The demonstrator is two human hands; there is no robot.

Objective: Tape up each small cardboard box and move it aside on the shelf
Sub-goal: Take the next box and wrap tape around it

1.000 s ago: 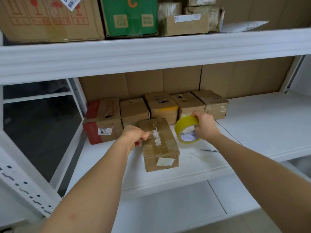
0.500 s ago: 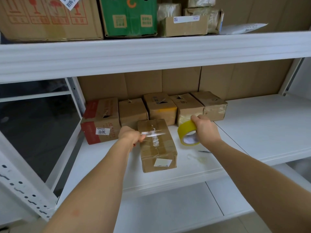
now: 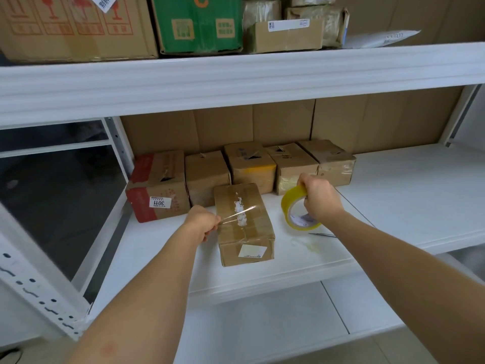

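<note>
Pinching tape strip (image 3: 237, 214) over box (image 3: 244, 227), left hand (image 3: 202, 222); right hand (image 3: 319, 198) grips roll (image 3: 296, 210) on white shelf (image 3: 406, 195).

The white metal shelf (image 3: 409, 195) carries a small cardboard box (image 3: 244, 227) near its front edge, a white label on its near face. Behind it a row of five boxes stands against the cardboard back panel: a red-printed box (image 3: 157, 185) at the left end, then four plain brown boxes (image 3: 270, 166) side by side. A thin pen-like tool (image 3: 322, 234) lies on the shelf right of the front box. The upper shelf (image 3: 236, 80) holds larger cartons, among them a green carton (image 3: 199, 22)
</note>
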